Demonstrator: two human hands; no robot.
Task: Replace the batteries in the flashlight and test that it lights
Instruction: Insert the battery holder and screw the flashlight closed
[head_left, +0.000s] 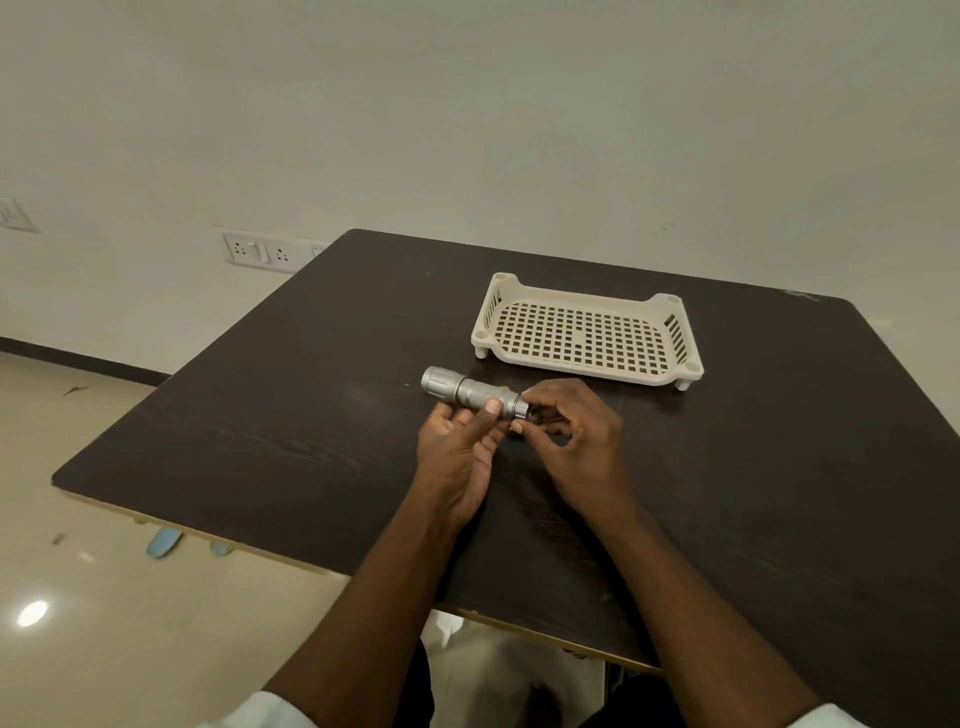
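I see left hand (457, 441) gripping flashlight (470, 392) barrel; right hand (566, 431) fingers pinching tail cap (521, 407); head end projects left.

flashlight (470, 391) tail end hidden under right hand (576, 441) fingers (540, 402) — can't tell if cap is on. Underside of barrel covered by left hand (457, 457). Worktop (311, 415) right corner cut off by frame edge — both sleeves too.

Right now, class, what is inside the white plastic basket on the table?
Nothing shows inside the basket: the dark table is visible through its perforated floor. No batteries are in sight; the flashlight is held in the left hand and right hand.
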